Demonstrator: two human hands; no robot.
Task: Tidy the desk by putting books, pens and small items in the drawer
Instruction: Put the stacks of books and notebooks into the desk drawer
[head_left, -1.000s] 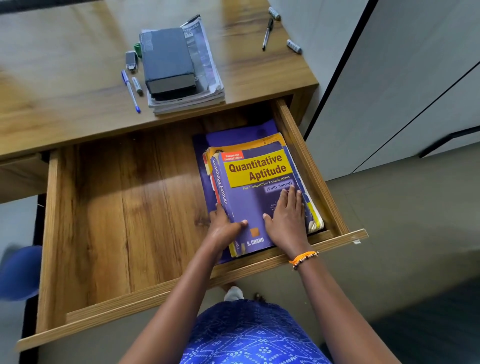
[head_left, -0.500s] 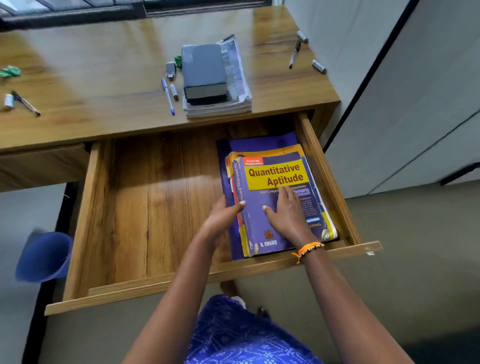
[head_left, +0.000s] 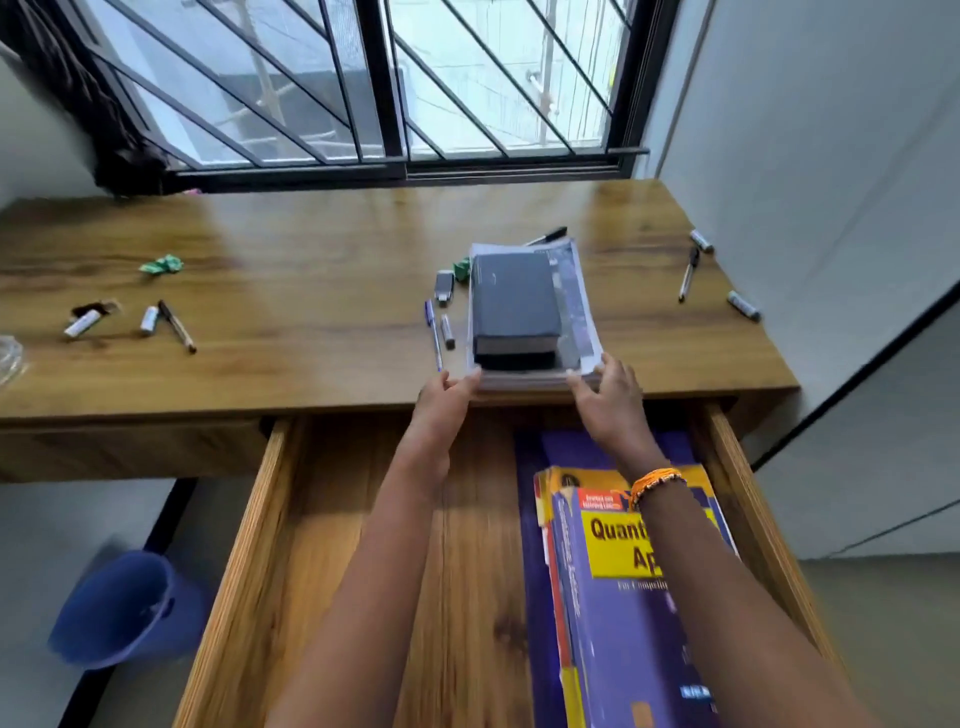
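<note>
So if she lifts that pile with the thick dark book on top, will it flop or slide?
Probably a bit. The dark book looks thick and stiff, likely heavy. The papers beneath look thin, so they may sag. The left hand and right hand at both corners should help steady it.

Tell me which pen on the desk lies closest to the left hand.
The blue pen, just left of the book stack; its near end lies beside the left hand. The black pens lie farther away on the desk.

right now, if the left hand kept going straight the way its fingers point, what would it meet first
The left hand is already at the near left corner of the stack of white papers under the thick dark grey book, so it would likely meet that stack first. Actual contact is blurred.
</note>
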